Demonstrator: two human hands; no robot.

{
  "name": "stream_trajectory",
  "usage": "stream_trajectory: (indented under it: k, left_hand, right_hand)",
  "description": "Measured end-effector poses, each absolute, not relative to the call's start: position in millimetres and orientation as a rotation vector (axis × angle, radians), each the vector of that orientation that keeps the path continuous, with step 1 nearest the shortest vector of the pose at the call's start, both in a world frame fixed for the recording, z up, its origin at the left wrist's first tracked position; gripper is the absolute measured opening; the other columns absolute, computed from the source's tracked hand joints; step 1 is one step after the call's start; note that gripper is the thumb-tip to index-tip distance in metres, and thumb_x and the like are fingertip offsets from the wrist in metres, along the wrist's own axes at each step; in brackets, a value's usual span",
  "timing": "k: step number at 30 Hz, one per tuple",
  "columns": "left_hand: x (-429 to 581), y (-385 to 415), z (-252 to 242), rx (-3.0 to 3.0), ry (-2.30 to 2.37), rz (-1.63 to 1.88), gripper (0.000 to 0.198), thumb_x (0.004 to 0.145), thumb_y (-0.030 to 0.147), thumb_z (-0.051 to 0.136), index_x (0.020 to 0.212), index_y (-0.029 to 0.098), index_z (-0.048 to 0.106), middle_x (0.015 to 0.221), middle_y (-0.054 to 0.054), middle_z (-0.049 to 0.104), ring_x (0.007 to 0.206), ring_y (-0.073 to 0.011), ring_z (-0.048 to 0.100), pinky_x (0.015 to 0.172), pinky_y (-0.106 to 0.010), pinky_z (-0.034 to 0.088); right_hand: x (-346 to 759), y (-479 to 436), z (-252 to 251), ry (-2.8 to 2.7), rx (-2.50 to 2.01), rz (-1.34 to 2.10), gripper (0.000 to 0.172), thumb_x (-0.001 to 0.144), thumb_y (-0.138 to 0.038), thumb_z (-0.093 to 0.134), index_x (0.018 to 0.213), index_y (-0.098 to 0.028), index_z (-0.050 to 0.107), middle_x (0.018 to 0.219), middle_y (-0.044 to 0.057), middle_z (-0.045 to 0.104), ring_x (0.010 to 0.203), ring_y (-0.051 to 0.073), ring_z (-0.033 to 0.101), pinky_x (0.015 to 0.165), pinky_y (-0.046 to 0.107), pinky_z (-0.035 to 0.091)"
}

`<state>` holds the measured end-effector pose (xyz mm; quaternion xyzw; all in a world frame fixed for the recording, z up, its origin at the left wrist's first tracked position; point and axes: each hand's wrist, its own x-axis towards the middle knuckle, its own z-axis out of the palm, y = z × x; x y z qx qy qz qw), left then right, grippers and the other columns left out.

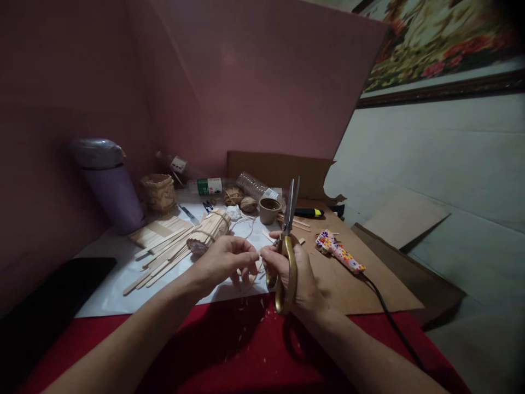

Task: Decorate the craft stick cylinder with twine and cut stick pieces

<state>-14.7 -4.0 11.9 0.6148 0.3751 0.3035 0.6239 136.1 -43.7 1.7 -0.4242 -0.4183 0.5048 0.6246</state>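
Scissors in hand over a crowded craft table, hands meeting in front of the grey cup

The cup (268,214) stands upright on a table spread with several layers. Under it and to its left runs a white sheet (106,293); to its right lies brown cardboard (381,290), and nearest the wearer, well in front of it, is red cloth (197,350) dotted with pale scraps. Behind the cup a strip of upright cardboard (279,169) leans against a dusky pink panel (262,82), which fills most of the background. Off to the cup's right, the room shows a pale wall (430,148) with a framed flower picture (451,54) hung high.

In front of the cup, the right hand (303,279) is closed around gold-handled scissors (288,216), their blades pointing up just to the cup's right. The left hand (233,257) brings its fingertips together with the right's (whether something tiny is pinched there, I cannot tell).

Left of the cup lie a tied bundle of wooden sticks (211,230) and, farther out, loose sticks (168,257); a purple container (112,191) stands farthest left. Two twine balls (248,204) sit just behind and left of the cup. Right of it rests a flower-patterned tool (340,251), trailing a black cord (394,323).
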Motion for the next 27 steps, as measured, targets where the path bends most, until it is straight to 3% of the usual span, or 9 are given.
stream_trajectory:
  k: [19,27]
  left_hand:
    - [-12.0,-6.9,19.8,1.468,0.904,0.783,0.025,0.077,0.037,0.065,0.072,0.015,0.055,0.06,0.001,0.058,0.047,-0.0107,0.054,0.038,-0.021,0.045]
    - [-13.2,-4.4,17.4,1.415,0.811,0.861,0.031,0.077,0.043,0.068,0.077,0.013,0.059,0.066,-0.002,0.062,0.05,-0.0112,0.057,0.04,-0.023,0.048]
  right_hand:
    - [135.9,-42.9,-1.3,-0.959,-0.961,1.174,0.04,0.071,-0.026,0.072,0.102,-0.021,0.048,0.062,-0.008,0.055,0.052,0.01,0.05,0.049,0.023,0.039]
    - [137.8,-42.0,-3.0,-0.941,-0.921,1.219,0.047,0.068,-0.028,0.078,0.104,-0.022,0.049,0.062,-0.008,0.056,0.051,0.01,0.052,0.048,0.021,0.041]
